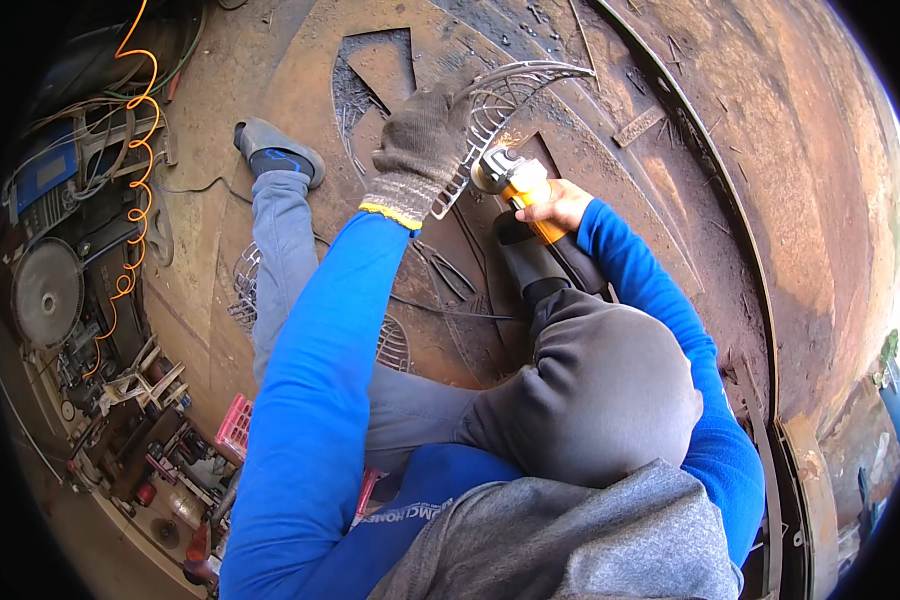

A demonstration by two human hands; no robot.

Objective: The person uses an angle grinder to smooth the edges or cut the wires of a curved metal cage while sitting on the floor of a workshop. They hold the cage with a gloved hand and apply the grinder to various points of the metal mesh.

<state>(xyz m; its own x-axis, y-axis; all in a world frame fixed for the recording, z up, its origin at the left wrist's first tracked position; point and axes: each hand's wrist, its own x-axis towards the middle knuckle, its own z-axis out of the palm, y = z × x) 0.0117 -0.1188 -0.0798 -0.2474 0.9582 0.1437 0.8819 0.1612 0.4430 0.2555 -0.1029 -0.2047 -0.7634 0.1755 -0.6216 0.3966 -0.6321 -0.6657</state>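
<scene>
My left hand, in a grey-brown knit glove with a yellow cuff edge, is closed on a curved metal wire grille. The grille arcs away to the far right from under the glove. My bare right hand wraps round the yellow body of an angle grinder. The grinder's head is against or very near the grille's right side, where small orange sparks show. Its disc is partly hidden. Between my legs, a pair of long-handled pliers lies on the brown metal plate.
More wire grilles lie beside my legs. A dark cable crosses the plate. To the left hang a coiled orange hose and a blue machine. A pink crate stands near my left arm. A long metal edge curves along the right.
</scene>
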